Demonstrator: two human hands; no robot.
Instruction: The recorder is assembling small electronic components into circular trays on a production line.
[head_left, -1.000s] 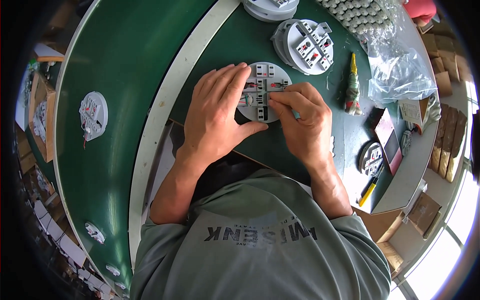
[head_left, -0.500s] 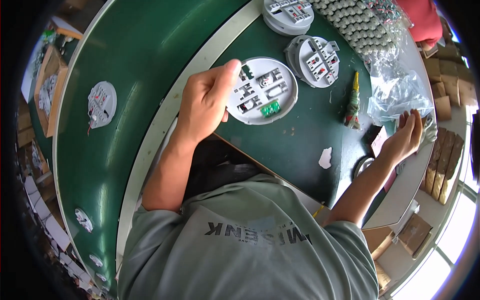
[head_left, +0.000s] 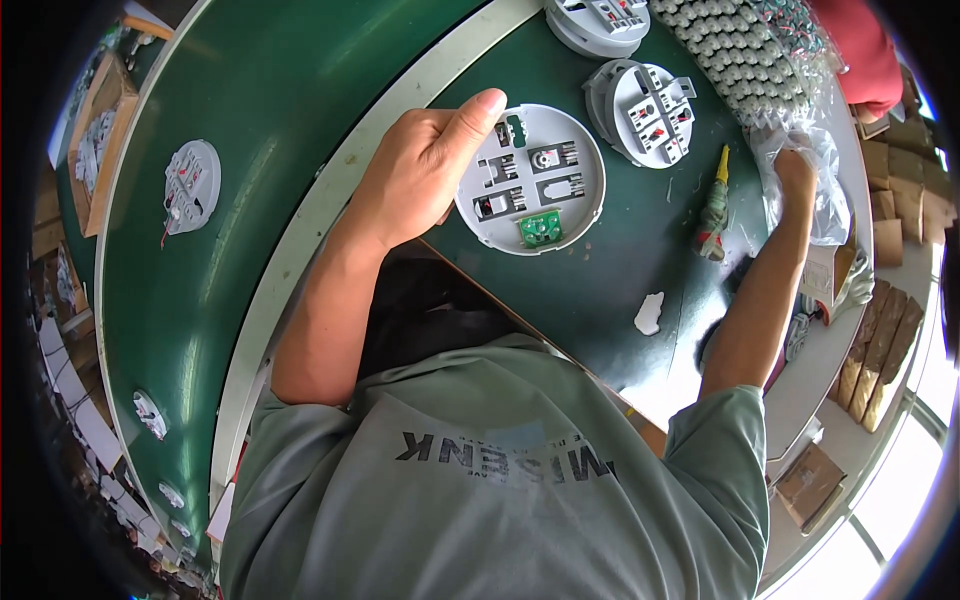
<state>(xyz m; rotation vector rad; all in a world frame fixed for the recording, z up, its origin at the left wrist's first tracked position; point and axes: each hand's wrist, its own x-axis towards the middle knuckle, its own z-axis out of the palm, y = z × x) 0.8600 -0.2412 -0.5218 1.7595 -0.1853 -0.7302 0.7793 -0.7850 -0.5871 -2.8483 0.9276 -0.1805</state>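
Note:
My left hand (head_left: 425, 170) grips the left rim of a round light-grey plastic housing (head_left: 530, 165), thumb on top. Its face is tilted up, with slots, metal contacts and a small green circuit board (head_left: 540, 229) near its lower edge. My right hand (head_left: 797, 167) reaches into a clear plastic bag (head_left: 825, 190) at the right; its fingers are hidden there, so whether it holds anything cannot be told. Beyond the held housing lie stacked round grey housings (head_left: 650, 115) and another stack (head_left: 598, 25). A green electric screwdriver with a yellow tip (head_left: 713, 215) lies left of my right forearm.
Bagged grey round parts in rows (head_left: 715, 55) fill the far right of the bench. A torn white scrap (head_left: 649, 313) lies nearer me. On the left, a green conveyor belt (head_left: 260, 130) carries another grey housing (head_left: 192, 185). A person's red sleeve (head_left: 858, 50) shows at far right.
My right hand has moved away from me, from beside the clear bag into it. The housing in my left hand has turned to face upward more squarely. The view has shifted slightly.

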